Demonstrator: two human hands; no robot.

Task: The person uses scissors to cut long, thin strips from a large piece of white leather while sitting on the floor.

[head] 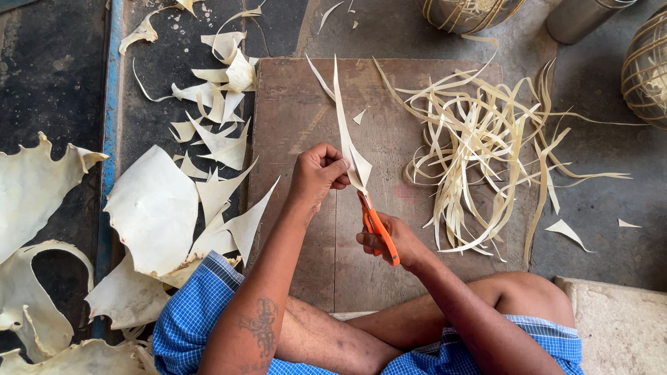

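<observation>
Our left fingers (332,165) were pinching a long, pale cream strip of stiff sheet material (345,132), whose long axis ran away from us toward the far side. Our right hand (389,239) was closed around orange-handled scissors (376,226), blades meeting the strip's near end just right of the left hand (316,173). Both sat over a brown wooden board (292,111) on the floor. To the right lay a tangle of thin cut strips (479,153); to the left, pale offcuts (219,90) and larger sheets (153,208), leaving bare board between.
</observation>
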